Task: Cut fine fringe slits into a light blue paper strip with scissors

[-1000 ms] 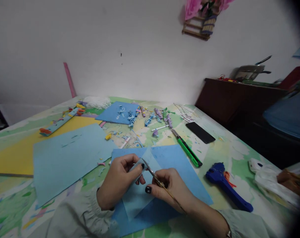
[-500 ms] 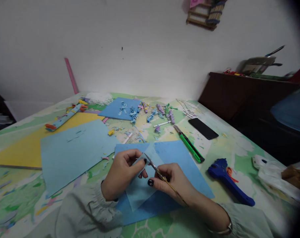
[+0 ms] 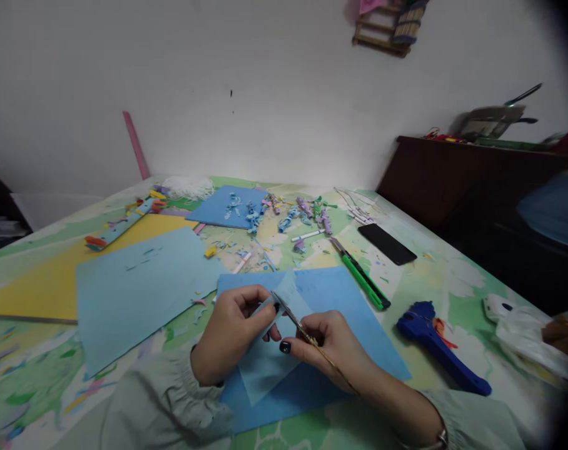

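Between the thumb and fingers of my left hand (image 3: 237, 328) is the edge of a small light blue sheet (image 3: 269, 375), its pointed lower part hanging over the larger blue foam sheet (image 3: 359, 337). My right hand (image 3: 331, 350) is closed around slim scissors (image 3: 307, 334) with silver blades and gold handles. The blade tips point up and left and meet the light blue piece beside my left thumb. My fingers partly hide the handles. Another light blue strip (image 3: 293, 294) lies on the blue sheet just behind the blades.
A green box cutter (image 3: 363, 278), a black phone (image 3: 387, 244) and a blue glue gun (image 3: 441, 347) lie to the right. At left are a light blue sheet (image 3: 143, 294) and a yellow sheet (image 3: 30, 290). Scraps and small rolled foam figures (image 3: 288, 220) are scattered behind.
Both hands stay nearly in place, with the blades still at the light blue piece. The whole view has shifted slightly.
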`<state>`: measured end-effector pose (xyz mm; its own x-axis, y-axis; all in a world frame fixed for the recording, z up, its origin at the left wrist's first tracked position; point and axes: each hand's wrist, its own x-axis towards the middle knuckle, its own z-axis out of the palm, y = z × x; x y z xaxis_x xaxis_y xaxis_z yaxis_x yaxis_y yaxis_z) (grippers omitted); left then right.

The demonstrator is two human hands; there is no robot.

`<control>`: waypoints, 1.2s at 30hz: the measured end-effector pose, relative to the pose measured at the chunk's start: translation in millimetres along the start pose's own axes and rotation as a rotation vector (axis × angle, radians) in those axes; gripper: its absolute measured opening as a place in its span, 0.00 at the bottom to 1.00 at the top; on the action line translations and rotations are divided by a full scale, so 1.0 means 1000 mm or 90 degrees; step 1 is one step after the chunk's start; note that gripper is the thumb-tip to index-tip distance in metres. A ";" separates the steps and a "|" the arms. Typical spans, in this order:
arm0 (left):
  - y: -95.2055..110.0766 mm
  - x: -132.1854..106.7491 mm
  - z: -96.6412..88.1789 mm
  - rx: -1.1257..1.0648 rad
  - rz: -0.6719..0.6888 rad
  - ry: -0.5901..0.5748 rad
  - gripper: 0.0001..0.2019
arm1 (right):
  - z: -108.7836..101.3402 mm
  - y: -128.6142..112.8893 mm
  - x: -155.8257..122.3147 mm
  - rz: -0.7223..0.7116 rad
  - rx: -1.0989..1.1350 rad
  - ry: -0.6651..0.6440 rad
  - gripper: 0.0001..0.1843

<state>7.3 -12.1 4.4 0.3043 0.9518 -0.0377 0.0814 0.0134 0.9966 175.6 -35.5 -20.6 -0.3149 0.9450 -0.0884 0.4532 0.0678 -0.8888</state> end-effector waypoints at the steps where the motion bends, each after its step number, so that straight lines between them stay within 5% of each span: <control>1: 0.000 0.000 0.000 -0.003 -0.001 -0.001 0.05 | 0.000 0.000 0.000 0.001 -0.001 0.000 0.23; 36: -0.001 0.001 0.001 -0.021 -0.029 -0.027 0.06 | 0.000 0.001 -0.001 0.006 -0.008 0.005 0.24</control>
<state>8.1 -11.4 3.3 0.3406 0.9363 -0.0855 0.0647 0.0674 0.9956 176.7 -36.6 -21.1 -0.3038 0.9482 -0.0933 0.4670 0.0628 -0.8820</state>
